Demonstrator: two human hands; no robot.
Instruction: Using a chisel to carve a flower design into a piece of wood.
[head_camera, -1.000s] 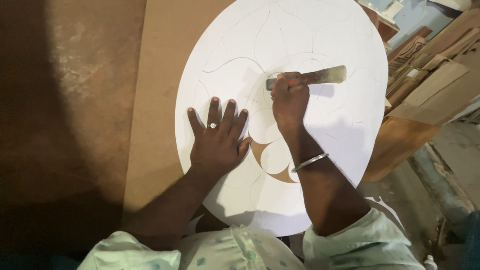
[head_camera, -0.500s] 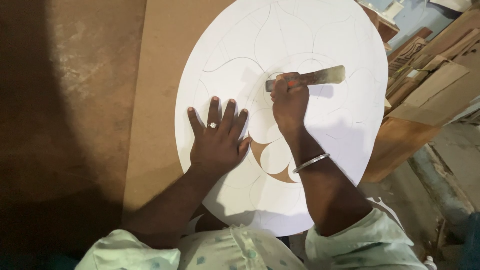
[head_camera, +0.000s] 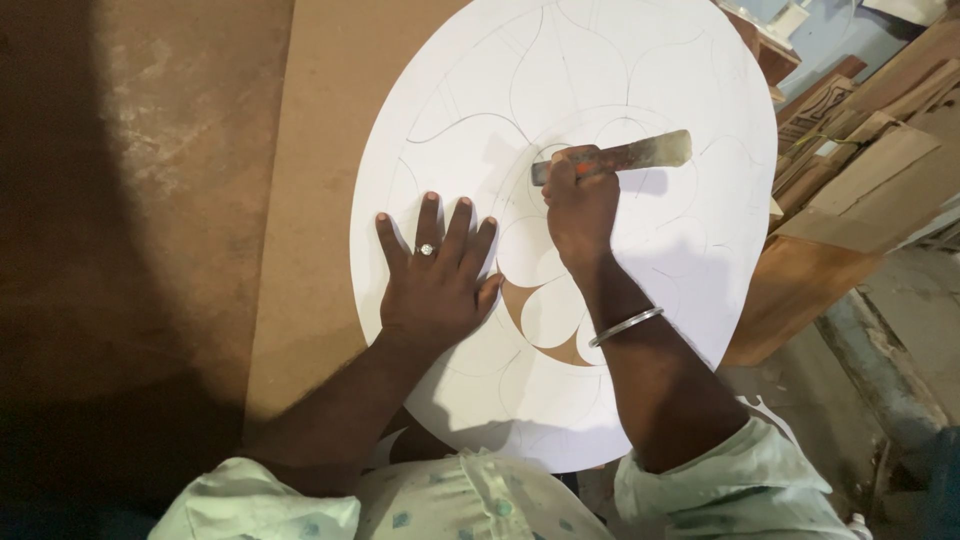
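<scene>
Clearly, from the head view, your left hand (head_camera: 435, 285) lay flat on the white disc (head_camera: 640, 90), fingers spread apart and palm down, a ring (head_camera: 425, 249) on one finger. Your right hand (head_camera: 580, 205) had its fingers wrapped tight around a flat metal blade (head_camera: 640, 155), which lay nearly level across the disc's middle, its broad end pointing to your right. Whether the tip touched the surface could not be told. A bangle (head_camera: 625, 326) sat on your right wrist.

The disc was large and round, marked with thin curved pencil lines forming petal shapes. Between your two hands, near the disc's centre, a curved sliver (head_camera: 535, 330) of brown showed where the white layer was cut away. The disc rested on a tan board (head_camera: 310, 180), which covered part of a darker brown, mottled surface (head_camera: 130, 200) to your left; deep shadow fell over that side.

To your right, wooden boards and offcuts (head_camera: 860, 140) were stacked untidily beside the disc, against a pale blue wall (head_camera: 830, 35). Below them ran a grey concrete floor (head_camera: 900, 320). Your pale green sleeves (head_camera: 720, 490) showed at the bottom edge.
</scene>
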